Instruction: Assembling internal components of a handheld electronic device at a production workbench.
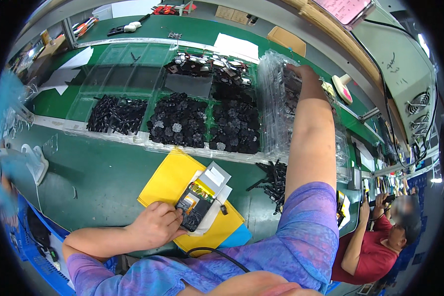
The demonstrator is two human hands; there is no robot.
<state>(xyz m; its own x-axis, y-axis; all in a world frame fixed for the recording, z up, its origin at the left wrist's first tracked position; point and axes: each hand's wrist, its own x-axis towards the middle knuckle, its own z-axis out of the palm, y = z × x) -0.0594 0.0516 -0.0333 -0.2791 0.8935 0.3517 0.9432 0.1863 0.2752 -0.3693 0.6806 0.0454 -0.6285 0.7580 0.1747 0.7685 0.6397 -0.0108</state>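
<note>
My left hand (157,224) is closed on the lower left edge of an opened black electronic device (195,213), whose inside shows yellow tape and small parts. The device lies on a yellow sheet (164,172), with a white piece partly under it. A short black cable with a small plug (224,209) sits at its right side. My right arm stretches far forward, and my right hand (305,72) reaches into the top of a stack of clear plastic trays (275,106). What its fingers touch there is too small to make out.
Clear trays hold black strips (117,114), round black parts (177,121) and small wired parts (207,64). Loose black strips (271,182) lie by my right arm. A white shelf rail (133,140) crosses the green bench (108,182). At the right, a person in red (370,251) works.
</note>
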